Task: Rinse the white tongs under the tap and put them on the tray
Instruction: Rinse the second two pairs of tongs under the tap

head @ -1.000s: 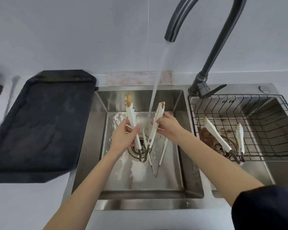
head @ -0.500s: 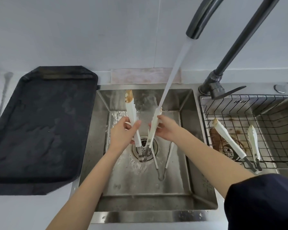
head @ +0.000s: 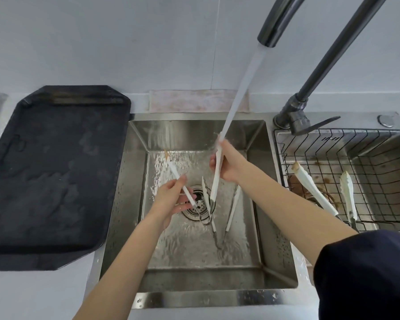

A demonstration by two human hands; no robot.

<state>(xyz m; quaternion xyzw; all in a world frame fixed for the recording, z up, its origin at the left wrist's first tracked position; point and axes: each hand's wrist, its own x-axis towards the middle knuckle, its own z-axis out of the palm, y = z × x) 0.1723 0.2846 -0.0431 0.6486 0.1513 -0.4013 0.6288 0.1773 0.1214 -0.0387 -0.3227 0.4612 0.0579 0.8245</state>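
White tongs (head: 215, 179) spread wide over the sink (head: 129, 181), left hand (head: 171, 200) gripping the brown-stained arm, right hand (head: 226, 163) gripping the arm under the tap (head: 269, 31) water

- The pale counter (head: 39, 294) carries a black tray (head: 51, 172) at left.
- A steel double sink (head: 194, 299) sits set into it, the dark tap (head: 293, 116) mounted behind.
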